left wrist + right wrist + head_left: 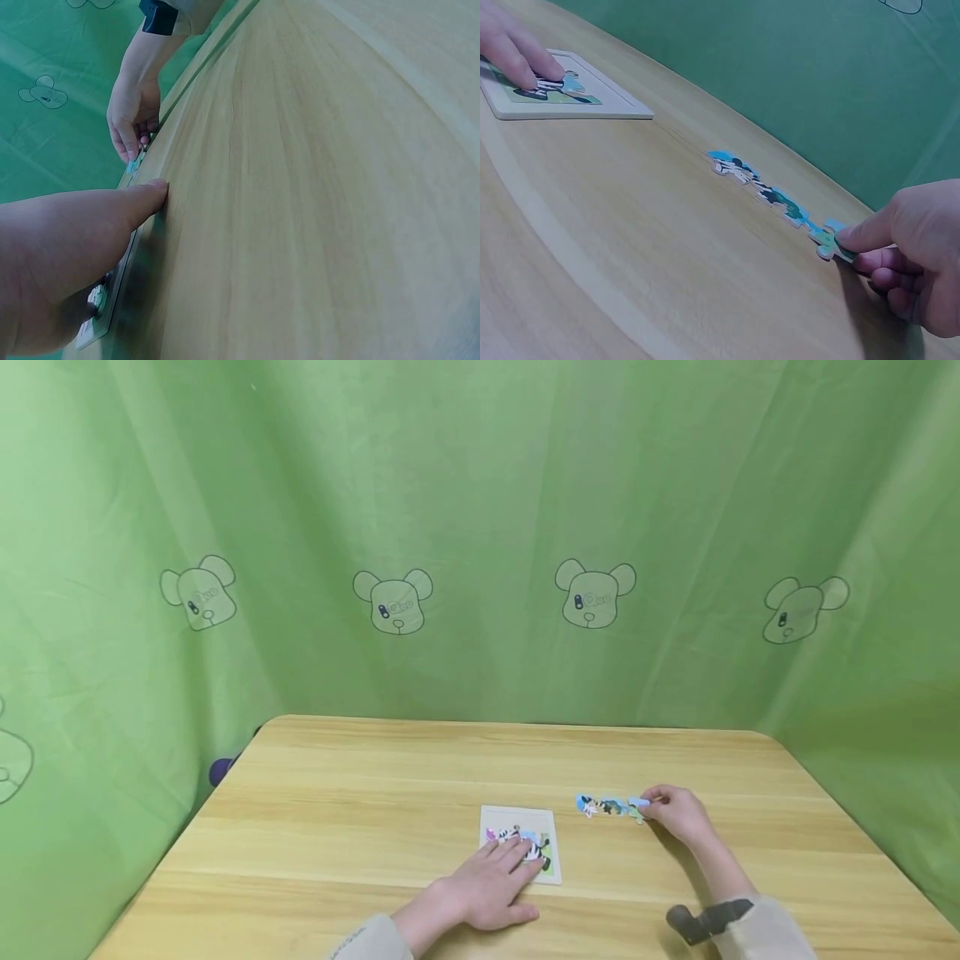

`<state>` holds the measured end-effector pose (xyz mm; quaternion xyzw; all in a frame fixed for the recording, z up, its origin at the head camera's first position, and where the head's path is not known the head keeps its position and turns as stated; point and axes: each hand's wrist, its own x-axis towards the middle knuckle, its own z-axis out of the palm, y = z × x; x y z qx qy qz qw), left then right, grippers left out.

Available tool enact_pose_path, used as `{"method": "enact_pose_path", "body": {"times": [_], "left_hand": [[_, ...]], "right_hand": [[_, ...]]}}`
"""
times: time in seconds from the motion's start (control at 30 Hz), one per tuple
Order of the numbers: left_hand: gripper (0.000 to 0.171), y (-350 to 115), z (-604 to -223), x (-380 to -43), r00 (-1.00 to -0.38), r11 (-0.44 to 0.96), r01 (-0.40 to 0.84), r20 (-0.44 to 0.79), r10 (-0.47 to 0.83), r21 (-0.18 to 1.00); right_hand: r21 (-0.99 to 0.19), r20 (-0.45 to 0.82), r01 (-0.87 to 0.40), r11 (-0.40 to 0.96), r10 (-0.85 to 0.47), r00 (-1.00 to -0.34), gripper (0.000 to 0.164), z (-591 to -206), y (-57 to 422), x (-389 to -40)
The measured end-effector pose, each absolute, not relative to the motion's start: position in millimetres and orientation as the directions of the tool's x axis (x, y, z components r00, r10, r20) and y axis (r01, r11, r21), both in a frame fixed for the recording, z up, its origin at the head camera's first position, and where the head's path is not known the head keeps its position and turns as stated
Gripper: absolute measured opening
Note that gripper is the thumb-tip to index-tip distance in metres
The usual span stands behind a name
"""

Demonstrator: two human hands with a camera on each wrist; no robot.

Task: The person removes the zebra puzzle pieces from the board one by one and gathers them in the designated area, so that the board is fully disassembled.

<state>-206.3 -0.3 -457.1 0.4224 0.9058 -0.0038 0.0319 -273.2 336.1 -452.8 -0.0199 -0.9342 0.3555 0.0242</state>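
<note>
A white puzzle tray (557, 847) lies on the table, holding a partly assembled zebra picture (547, 859). My left hand (491, 883) rests on it with the fingers extended over the picture, hiding part of it. To the tray's right, several loose jigsaw pieces (602, 807) with blue, green and striped parts lie in a row. At the row's right end my right hand (675, 814) pinches a green and light-blue jigsaw piece (827, 241) between thumb and fingers. In the right wrist view the pinched piece is close to the table, beside the last piece of the row.
The wooden table (360, 827) has rounded far corners. Green curtains (480, 468) printed with bear heads hang behind and on both sides. A dark purple object (220, 771) shows past the table's left edge. A dark strap (708, 922) circles the right sleeve.
</note>
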Motion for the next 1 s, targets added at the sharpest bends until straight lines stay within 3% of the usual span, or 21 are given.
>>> {"method": "enact_pose_path", "body": {"times": [0.67,1.0], "left_hand": [[0.067,0.3,-455.9,-206.6,-0.642,0.644,0.765,-0.056,0.765,0.02],[0.069,-2.7,-456.1,-206.1,-0.645,0.647,0.762,-0.041,0.763,0.043]], "right_hand": [[-0.588,0.063,0.024,0.808,0.076,-0.995,0.03,-458.4,337.2,-275.9],[-0.624,0.123,-0.031,0.781,0.059,-0.991,0.04,-449.5,318.6,-267.9]]}}
